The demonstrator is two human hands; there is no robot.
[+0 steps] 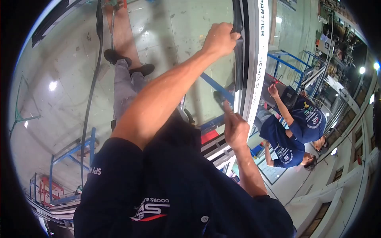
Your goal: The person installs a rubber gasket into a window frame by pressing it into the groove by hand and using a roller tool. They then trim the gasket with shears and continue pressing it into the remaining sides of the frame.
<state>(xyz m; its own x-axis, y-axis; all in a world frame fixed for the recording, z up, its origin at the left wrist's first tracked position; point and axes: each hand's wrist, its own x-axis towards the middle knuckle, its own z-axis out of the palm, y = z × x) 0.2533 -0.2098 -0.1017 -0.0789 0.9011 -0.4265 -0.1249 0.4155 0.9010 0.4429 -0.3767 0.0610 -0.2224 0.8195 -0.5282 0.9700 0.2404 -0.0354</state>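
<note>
Along the upright window or door frame profile [247, 59] runs a black rubber gasket strip [238, 65]. My left hand [220, 39] is closed around this strip at its upper part, knuckles against the profile. Lower on the same profile is my right hand [237, 129], its fingers curled and one digit pointing up along the frame. A dark rounded shape [218, 96] shows just beyond that fingertip; I cannot tell what the right hand holds. Between the hands, a bare silver stretch of profile [237, 101] shows below the black strip. White protective film [260, 59] with lettering covers the outer face.
Two people in dark shirts [313, 123] [283, 148] work beyond the frame on the right. Blue metal stands [291, 61] are behind it, and another blue stand [73, 152] is at lower left. A dark cable [92, 87] hangs over the pale floor [170, 35].
</note>
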